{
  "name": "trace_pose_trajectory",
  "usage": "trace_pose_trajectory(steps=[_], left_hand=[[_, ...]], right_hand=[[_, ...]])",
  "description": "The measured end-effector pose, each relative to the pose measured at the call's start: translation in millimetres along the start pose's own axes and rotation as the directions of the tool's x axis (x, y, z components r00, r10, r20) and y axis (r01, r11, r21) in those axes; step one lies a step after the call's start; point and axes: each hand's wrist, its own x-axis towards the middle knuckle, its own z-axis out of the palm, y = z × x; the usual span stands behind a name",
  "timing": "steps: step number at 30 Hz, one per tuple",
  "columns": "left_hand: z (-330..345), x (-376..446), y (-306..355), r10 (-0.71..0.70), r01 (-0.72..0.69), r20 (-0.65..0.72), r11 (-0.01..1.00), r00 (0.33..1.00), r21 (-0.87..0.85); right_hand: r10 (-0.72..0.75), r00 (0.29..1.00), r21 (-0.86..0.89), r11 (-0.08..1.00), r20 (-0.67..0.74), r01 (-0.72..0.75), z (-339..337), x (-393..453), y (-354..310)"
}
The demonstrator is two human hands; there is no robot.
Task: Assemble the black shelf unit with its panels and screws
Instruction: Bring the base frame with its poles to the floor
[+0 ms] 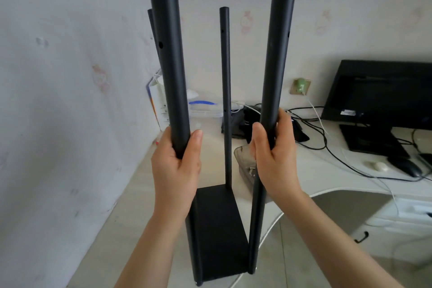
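Black shelf unit (217, 229) upright on desk edge: four tall posts, one bottom panel.

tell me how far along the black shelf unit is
Done: one flat black metal panel sits at the bottom between four upright black metal poles. In hand: the left hand and right hand each grip a near pole. Left: no upper panels are fitted, and the side holes stand empty.

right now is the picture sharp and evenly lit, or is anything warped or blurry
Head view: soft, even daylight, no harsh glare; wide-angle lens bows the near posts outward; both hands fairly sharp; wall stickers and monitor look soft and washed out.
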Motion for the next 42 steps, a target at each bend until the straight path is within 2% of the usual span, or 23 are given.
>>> trace_pose_trajectory(steps=[11,18,25,29,33,38,42], left_hand=[[-8.5,-27.5,44.1,0.013,0.028,0.232,0.984,0.973,-0.173],[25.2,-57.6,67.3,0.013,0.111,0.404,0.953,0.915,-0.282],[97.1,-113.5,89.7,0.05,0.211,0.633,0.92,0.773,-0.331],[145.6,-159.7,96.4,0.076,0.236,0.714,0.915,0.696,-0.328],[195.3,-215.2,97.8,0.069,0.284,0.769,0.905,0.635,-0.315],[249.6,-278.7,85.9,0.008,0.353,0.826,0.902,0.563,-0.249],[288.8,-328.2,68.9,0.002,0.369,0.882,0.908,0.471,-0.199]], right_hand=[[0.033,0.982,-0.09,0.995,-0.185,-0.051,-31.2,-55.9,-72.5],[0.025,0.95,-0.117,0.991,-0.312,-0.065,-89.0,-87.4,-113.2],[-0.023,0.87,-0.245,0.963,-0.493,-0.113,-177.0,-138.2,-148.4],[-0.051,0.804,-0.322,0.93,-0.592,-0.179,-232.9,-174.0,-156.6],[-0.016,0.73,-0.302,0.916,-0.684,-0.263,-294.3,-214.3,-156.6],[0.03,0.685,-0.298,0.886,-0.727,-0.355,-358.3,-262.0,-154.9],[0.076,0.625,-0.27,0.856,-0.777,-0.44,-399.2,-297.5,-152.3]])
